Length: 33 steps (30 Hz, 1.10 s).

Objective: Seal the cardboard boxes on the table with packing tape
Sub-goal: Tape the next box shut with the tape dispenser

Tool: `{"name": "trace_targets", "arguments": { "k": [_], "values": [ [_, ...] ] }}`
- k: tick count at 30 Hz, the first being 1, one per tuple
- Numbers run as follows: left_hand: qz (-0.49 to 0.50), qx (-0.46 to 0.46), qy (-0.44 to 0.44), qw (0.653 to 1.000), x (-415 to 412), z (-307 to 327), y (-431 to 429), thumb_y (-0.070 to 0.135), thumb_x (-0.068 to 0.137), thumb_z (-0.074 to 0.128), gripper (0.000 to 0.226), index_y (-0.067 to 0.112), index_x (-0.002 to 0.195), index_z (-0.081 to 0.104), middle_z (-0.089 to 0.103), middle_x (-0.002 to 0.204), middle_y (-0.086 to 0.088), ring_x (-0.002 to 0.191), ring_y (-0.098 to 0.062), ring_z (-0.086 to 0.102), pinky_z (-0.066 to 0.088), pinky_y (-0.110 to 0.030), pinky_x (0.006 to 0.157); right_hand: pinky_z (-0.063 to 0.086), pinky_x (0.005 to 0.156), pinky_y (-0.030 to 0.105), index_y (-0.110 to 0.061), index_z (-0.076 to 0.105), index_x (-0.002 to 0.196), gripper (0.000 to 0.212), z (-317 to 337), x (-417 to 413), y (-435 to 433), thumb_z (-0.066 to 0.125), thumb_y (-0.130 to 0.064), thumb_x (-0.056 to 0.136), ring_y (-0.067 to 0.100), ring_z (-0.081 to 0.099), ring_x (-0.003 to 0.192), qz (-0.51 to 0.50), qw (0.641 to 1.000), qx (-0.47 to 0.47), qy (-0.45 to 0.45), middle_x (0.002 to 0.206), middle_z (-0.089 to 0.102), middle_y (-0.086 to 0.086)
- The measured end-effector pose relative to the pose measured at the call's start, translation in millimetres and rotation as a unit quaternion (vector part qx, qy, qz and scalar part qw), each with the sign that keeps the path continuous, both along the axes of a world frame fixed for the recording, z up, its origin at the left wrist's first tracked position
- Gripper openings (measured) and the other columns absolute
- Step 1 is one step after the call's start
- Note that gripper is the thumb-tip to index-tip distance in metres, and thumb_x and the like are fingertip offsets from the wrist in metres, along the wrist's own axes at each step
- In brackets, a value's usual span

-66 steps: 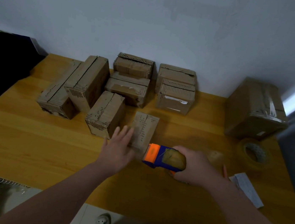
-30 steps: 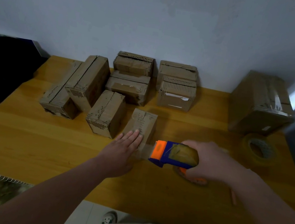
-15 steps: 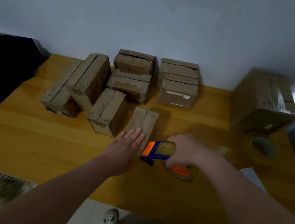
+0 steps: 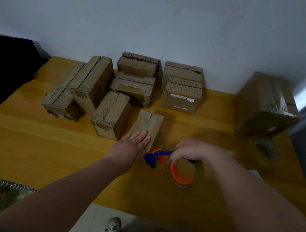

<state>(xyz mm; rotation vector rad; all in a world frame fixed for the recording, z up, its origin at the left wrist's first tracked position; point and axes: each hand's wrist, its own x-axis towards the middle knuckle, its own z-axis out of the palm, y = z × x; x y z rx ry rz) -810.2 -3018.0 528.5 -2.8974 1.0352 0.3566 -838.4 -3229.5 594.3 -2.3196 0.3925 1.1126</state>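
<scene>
Tape dispenser [image 4: 173, 168], blue and orange, gripped in the right hand [image 4: 198, 150], has tipped down beside the small brown cardboard box [image 4: 147, 123] that the flat left hand [image 4: 129, 147] pins mid-table, likely ending this strip.

The wooden worktop [image 4: 28, 148] is carrying a cluster of small cardboard boxes [image 4: 109, 116]. A large box [image 4: 263, 104] is sitting at its right, a tape roll [image 4: 253, 153] beside it.

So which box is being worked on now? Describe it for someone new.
On the yellow wooden table, find the cluster of brown cardboard boxes near the white wall. It is the small brown box nearest the person, the only one with the left hand resting flat on it.
</scene>
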Motion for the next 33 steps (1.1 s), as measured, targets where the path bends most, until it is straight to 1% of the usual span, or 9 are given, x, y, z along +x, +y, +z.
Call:
{"name": "trace_targets", "arguments": {
  "k": [8,14,20,23,25,27,29,30,33],
  "values": [
    [-0.006,0.001,-0.007,1.0,-5,9,-4,0.0,0.097,0.039,0.075,0.024,0.153,-0.005,-0.007,0.161,0.002,0.148,-0.015,-0.001,0.006,-0.032,0.119,0.04,0.062,0.029,-0.012,0.056,0.089,0.033,5,-12,7,0.073,-0.031,0.067,0.02,0.051,0.075,-0.079,0.996,0.016,0.033,0.09,0.053,0.006],
    [0.004,0.007,-0.009,1.0,-6,13,-4,0.001,0.097,0.038,0.073,0.023,0.153,-0.004,-0.007,0.161,0.001,0.148,-0.015,0.0,0.008,-0.032,0.119,0.041,0.065,0.028,-0.012,0.058,0.085,0.037,13,-21,11,0.08,-0.036,0.067,0.017,0.052,0.078,-0.07,0.997,-0.012,-0.009,0.089,0.053,0.003],
    [0.008,-0.004,-0.013,1.0,-7,14,-3,0.006,0.098,0.043,0.072,0.023,0.153,-0.001,-0.003,0.162,0.002,0.148,-0.016,0.003,0.013,-0.034,0.119,0.04,0.058,0.024,-0.017,0.055,0.086,0.037,5,-35,10,0.075,-0.045,0.075,0.013,0.051,0.072,-0.011,0.996,-0.09,0.016,0.087,0.052,0.0],
    [0.012,-0.017,-0.033,0.999,-9,19,-2,0.009,0.098,0.044,0.065,0.022,0.153,0.012,0.012,0.16,0.001,0.145,-0.018,0.02,0.029,-0.034,0.114,0.046,0.069,0.027,-0.013,0.054,0.103,0.057,-2,-40,2,0.075,-0.055,0.072,0.015,0.053,0.084,-0.084,0.994,-0.061,-0.042,0.101,0.053,0.001],
    [0.006,-0.029,-0.054,0.998,-7,21,0,0.012,0.097,0.046,0.05,0.023,0.144,0.036,0.04,0.148,0.001,0.128,-0.019,0.046,0.046,-0.032,0.1,0.048,0.073,0.029,-0.011,0.054,0.114,0.066,-2,-41,-5,0.071,-0.06,0.075,0.018,0.057,0.092,-0.143,0.983,-0.053,-0.102,0.109,0.057,0.003],
    [0.01,-0.027,-0.073,0.997,-1,28,1,0.014,0.094,0.05,0.033,0.025,0.125,0.053,0.058,0.123,0.003,0.103,-0.016,0.059,0.053,-0.031,0.083,0.046,0.063,0.027,-0.012,0.055,0.118,0.048,-3,-43,-12,0.06,-0.05,0.089,0.017,0.059,0.082,-0.161,0.973,-0.061,-0.155,0.1,0.06,0.003],
    [0.035,-0.055,-0.075,0.995,6,41,0,0.018,0.094,0.053,0.022,0.025,0.114,0.06,0.062,0.109,0.004,0.094,-0.015,0.061,0.054,-0.031,0.076,0.041,0.053,0.024,-0.017,0.05,0.127,0.031,-6,-46,-17,0.049,-0.028,0.098,0.015,0.056,0.072,-0.165,0.967,-0.076,-0.177,0.095,0.057,0.002],
    [0.049,-0.075,-0.064,0.994,11,49,-2,0.02,0.094,0.053,0.018,0.024,0.11,0.062,0.062,0.106,0.004,0.094,-0.016,0.06,0.054,-0.031,0.075,0.04,0.052,0.024,-0.021,0.046,0.133,0.035,-9,-49,-19,0.048,-0.018,0.098,0.017,0.057,0.074,-0.166,0.967,-0.08,-0.176,0.1,0.058,0.003],
    [0.078,-0.098,-0.015,0.992,26,74,-6,0.019,0.095,0.052,0.015,0.025,0.103,0.063,0.061,0.099,0.002,0.091,-0.018,0.06,0.053,-0.032,0.076,0.041,0.058,0.026,-0.032,0.024,0.151,0.073,-21,-59,-22,0.049,0.002,0.091,0.024,0.056,0.096,-0.136,0.973,-0.113,-0.149,0.129,0.052,0.008]
  ]
}}
